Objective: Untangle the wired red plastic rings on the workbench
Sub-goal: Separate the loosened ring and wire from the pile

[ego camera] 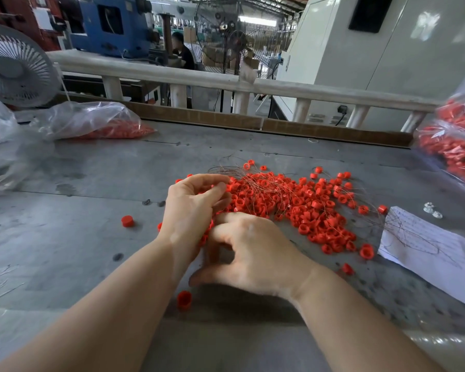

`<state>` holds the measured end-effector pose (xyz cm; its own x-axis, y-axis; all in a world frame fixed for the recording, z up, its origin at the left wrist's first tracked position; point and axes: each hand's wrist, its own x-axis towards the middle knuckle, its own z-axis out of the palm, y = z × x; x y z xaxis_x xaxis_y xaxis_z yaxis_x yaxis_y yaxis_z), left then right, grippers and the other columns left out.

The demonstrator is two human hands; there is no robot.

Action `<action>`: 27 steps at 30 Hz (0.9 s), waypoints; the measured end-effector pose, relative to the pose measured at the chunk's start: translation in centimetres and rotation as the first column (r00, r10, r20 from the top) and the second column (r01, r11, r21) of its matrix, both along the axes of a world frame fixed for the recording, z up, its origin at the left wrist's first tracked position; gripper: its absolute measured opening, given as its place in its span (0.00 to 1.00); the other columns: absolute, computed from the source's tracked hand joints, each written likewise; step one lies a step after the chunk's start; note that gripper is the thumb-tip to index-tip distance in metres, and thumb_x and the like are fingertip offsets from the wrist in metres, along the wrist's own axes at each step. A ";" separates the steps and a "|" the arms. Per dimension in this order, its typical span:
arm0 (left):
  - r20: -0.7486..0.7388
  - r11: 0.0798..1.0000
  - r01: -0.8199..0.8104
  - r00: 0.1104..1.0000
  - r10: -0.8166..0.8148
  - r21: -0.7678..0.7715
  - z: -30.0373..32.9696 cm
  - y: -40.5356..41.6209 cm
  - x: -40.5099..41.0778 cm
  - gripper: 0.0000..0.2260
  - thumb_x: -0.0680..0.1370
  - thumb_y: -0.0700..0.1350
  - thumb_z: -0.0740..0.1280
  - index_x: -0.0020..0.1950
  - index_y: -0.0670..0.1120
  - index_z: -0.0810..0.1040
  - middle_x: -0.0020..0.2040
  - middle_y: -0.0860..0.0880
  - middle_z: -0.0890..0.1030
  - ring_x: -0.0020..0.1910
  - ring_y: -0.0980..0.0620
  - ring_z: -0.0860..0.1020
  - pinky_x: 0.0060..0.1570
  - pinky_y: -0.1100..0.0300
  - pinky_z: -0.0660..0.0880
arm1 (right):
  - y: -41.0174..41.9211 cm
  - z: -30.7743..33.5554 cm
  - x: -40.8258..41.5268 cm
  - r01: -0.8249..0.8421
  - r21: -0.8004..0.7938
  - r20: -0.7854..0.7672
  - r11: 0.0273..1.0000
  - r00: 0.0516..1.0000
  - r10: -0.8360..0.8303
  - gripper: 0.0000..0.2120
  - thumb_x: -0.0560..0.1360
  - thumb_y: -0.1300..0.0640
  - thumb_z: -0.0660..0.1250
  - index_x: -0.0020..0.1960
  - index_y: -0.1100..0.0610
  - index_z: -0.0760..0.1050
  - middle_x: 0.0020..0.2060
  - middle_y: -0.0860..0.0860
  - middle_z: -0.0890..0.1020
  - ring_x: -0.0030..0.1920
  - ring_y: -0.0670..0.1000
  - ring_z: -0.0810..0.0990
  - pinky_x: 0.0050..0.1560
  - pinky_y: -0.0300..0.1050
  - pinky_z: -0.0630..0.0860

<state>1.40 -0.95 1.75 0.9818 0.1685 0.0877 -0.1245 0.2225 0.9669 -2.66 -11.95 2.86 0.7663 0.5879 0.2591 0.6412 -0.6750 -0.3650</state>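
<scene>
A wide heap of small red plastic rings point(301, 202), laced with thin tangled wires point(236, 170), lies on the grey workbench point(78, 224). My left hand point(193, 205) sits at the heap's left edge, fingers curled into the rings and wires there. My right hand point(253, 253) is just in front of it, fingers bent down over the rings at the heap's near-left corner; what its fingertips hold is hidden. Single red rings lie apart, one at the left point(127, 220) and one near my left forearm point(184, 300).
Clear bags of red rings lie at the back left point(97, 122) and right edge point(451, 146). A sheet of paper point(427, 245) with loose wires sits right of the heap. A small fan point(14, 65) and white railing point(199, 79) stand behind the bench.
</scene>
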 end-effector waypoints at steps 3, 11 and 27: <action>0.001 1.000 0.004 1.000 -0.004 -0.013 0.1 0.1 -0.1 0.09 0.76 0.32 0.66 0.40 0.43 0.82 0.34 0.46 0.80 0.31 0.57 0.80 0.37 0.68 0.78 | 0.8 -0.1 -0.6 -0.038 -0.050 0.038 0.998 0.998 0.040 0.20 0.64 0.38 0.74 0.37 0.55 0.77 0.39 0.49 0.79 0.41 0.48 0.75 0.40 0.39 0.64; -0.001 1.000 -0.015 1.000 0.015 -0.009 -0.2 0.3 0.1 0.08 0.76 0.33 0.66 0.41 0.43 0.82 0.33 0.47 0.81 0.32 0.56 0.80 0.38 0.67 0.78 | 1.0 -0.1 -0.7 -0.023 -0.073 0.052 0.997 0.998 0.026 0.18 0.65 0.40 0.73 0.39 0.54 0.77 0.41 0.48 0.79 0.43 0.49 0.75 0.41 0.41 0.65; 0.027 0.993 0.081 0.996 -0.084 0.086 -0.1 -0.2 -0.8 0.11 0.76 0.32 0.64 0.46 0.46 0.81 0.37 0.48 0.83 0.32 0.57 0.80 0.35 0.67 0.77 | -3.5 -0.2 2.6 0.433 0.186 0.074 0.882 0.889 -0.452 0.11 0.79 0.52 0.60 0.51 0.57 0.78 0.42 0.48 0.72 0.49 0.51 0.72 0.45 0.41 0.64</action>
